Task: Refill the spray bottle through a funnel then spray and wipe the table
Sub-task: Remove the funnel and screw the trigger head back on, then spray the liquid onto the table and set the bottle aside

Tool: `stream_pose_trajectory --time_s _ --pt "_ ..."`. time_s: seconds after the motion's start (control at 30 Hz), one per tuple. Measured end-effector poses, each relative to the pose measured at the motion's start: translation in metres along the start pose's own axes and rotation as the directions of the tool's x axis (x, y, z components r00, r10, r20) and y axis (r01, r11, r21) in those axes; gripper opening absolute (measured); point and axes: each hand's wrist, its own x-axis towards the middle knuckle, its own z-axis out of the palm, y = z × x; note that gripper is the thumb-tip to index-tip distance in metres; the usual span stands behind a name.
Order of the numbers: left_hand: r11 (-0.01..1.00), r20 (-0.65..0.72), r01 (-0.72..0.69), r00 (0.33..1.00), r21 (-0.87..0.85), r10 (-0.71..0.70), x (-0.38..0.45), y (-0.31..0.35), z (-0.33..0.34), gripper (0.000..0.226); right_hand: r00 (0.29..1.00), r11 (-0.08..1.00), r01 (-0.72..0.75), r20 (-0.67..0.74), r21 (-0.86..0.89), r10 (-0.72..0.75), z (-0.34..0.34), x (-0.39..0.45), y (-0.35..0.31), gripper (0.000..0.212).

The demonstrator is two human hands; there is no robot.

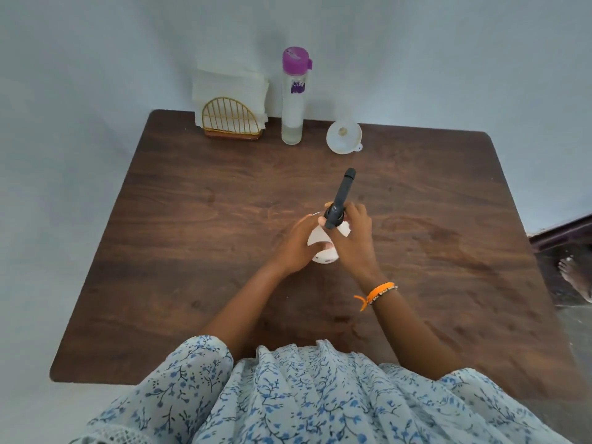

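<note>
The light is soft, even and rather dim, with a cool cast on the wall [448,59]. Just beyond the hands, the table [224,203] shows a faint pale sheen. Shadows are weak: only a soft smudge beside the right hand [355,238]. The wide lens bows the table edges, and the dress [320,395] below the hands looks slightly soft.

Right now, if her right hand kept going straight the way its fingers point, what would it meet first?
The right hand grips the black sprayer head of the white spray bottle, fingers pointing toward the table's far edge. Beyond it, probably the white funnel, though depth is unclear.
</note>
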Motion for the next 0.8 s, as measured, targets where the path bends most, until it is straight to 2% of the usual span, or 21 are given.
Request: stream_pose_trajectory --time_s 0.1,0.13,0.23,0.3,0.4,0.5,0.57,0.67,0.73,0.8 --pt "0.999 0.049 0.032 0.998 -0.041 -0.03 0.002 0.008 -0.008 0.04 0.988 0.996 0.091 0.126 -0.017 -0.088 -0.018 0.011 0.003 0.021" --pt "1.0 0.023 0.025 0.999 0.018 -0.025 0.002 0.009 -0.007 0.039 0.991 0.994 0.093 0.102 -0.05 -0.087 -0.019 0.011 0.005 0.019" --pt "0.969 -0.136 0.075 0.99 0.237 -0.043 0.001 0.011 0.001 0.038 0.994 0.983 0.045 -0.086 -0.18 -0.061 -0.008 0.006 0.008 0.021" --pt "0.963 -0.203 0.107 0.978 0.249 -0.056 -0.003 0.012 0.008 0.037 0.986 0.98 -0.01 -0.164 -0.199 -0.023 0.001 0.001 0.007 0.026" --pt "0.962 -0.233 0.107 0.971 0.249 -0.048 -0.005 0.017 0.012 0.037 0.979 0.977 -0.054 -0.202 -0.205 0.012 0.008 -0.001 0.008 0.029" --pt "0.955 -0.24 0.112 0.97 0.275 -0.044 -0.008 0.023 0.012 0.034 0.982 1.0 -0.022 -0.186 -0.021 0.018 0.011 -0.004 0.008 0.029" --pt "0.949 -0.264 0.112 0.964 0.293 -0.032 -0.012 0.025 0.014 0.025 0.987 0.99 -0.006 -0.16 0.139 0.028 0.01 -0.005 0.007 0.043" --pt "0.942 -0.274 0.117 0.961 0.315 -0.028 -0.021 0.03 0.017 0.022 0.996 0.981 0.013 -0.094 0.193 0.005 0.008 -0.002 0.004 0.063" --pt "0.936 -0.234 0.088 0.972 0.341 -0.006 -0.027 0.036 0.018 0.035 0.994 0.984 0.049 -0.103 0.171 -0.032 0.007 0.001 0.003 0.057" --pt "0.941 -0.207 0.037 0.978 0.337 0.036 -0.033 0.039 0.016 0.038 0.992 0.983 0.065 -0.114 0.174 -0.045 0.005 0.002 0.0 0.041"
